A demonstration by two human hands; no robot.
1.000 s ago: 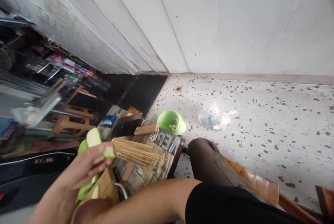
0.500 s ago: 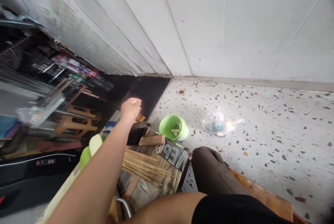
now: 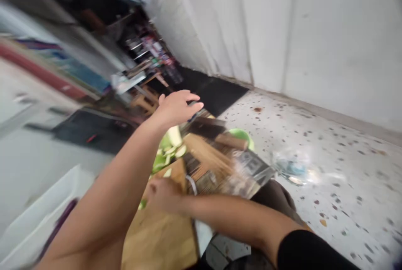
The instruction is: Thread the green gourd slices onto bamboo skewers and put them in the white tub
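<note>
My left hand [image 3: 179, 106] reaches out over the far end of the table, fingers spread, holding nothing. Below it are pale green vegetable pieces [image 3: 171, 146], some sliced, beside the wooden cutting board [image 3: 160, 236]. My right hand [image 3: 165, 194] is low over the board, blurred, with its fingers curled in; what they hold, if anything, is hidden. A small pale slice [image 3: 167, 172] lies just past it, and a green bit [image 3: 142, 204] is at its left. A bundle of wooden sticks [image 3: 207, 152] and a cleaver with a wooden handle [image 3: 231, 141] lie to the right.
A light green bucket [image 3: 243, 134] stands on the speckled floor beyond the table. Right of it lies a clear plastic bag [image 3: 295, 167]. A white wall [image 3: 329, 43] runs along the far side. At lower left is a white tray [image 3: 40, 215].
The view has swung left and down, bringing the cutting board and my right hand into sight. My left hand, closed earlier near an orange-brown object, now has its fingers spread.
</note>
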